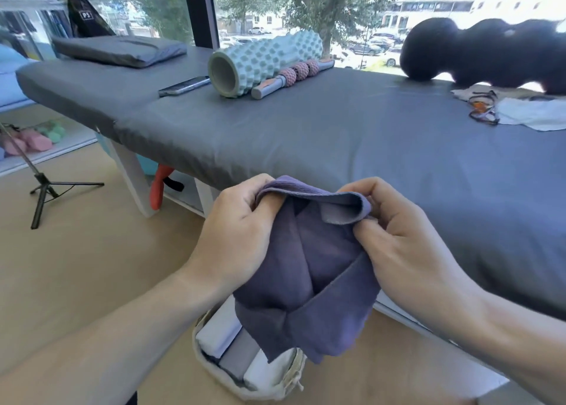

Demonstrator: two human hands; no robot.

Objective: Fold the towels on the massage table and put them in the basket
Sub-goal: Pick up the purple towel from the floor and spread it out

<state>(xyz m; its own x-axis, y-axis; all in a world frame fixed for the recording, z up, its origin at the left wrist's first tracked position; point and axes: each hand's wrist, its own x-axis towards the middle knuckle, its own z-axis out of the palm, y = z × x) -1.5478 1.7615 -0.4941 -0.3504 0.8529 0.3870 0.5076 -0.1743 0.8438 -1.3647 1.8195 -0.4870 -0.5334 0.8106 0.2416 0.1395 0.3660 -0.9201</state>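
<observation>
A purple towel (309, 270) hangs bunched in the air in front of the massage table (352, 135). My left hand (235, 233) grips its upper left edge and my right hand (398, 236) pinches its upper right edge. Directly below the towel a pale woven basket (214, 374) stands on the floor, holding folded white and grey towels (223, 334). A white towel (533, 113) lies flat at the table's far right, partly cut off by the frame.
On the table lie a teal foam roller (263, 64), a massage stick (291, 77), a phone (183, 86), a grey pillow (119, 51), a black peanut-shaped roller (484, 55) and a tangle of bands (484, 107). A tripod (43, 190) stands on the floor at left.
</observation>
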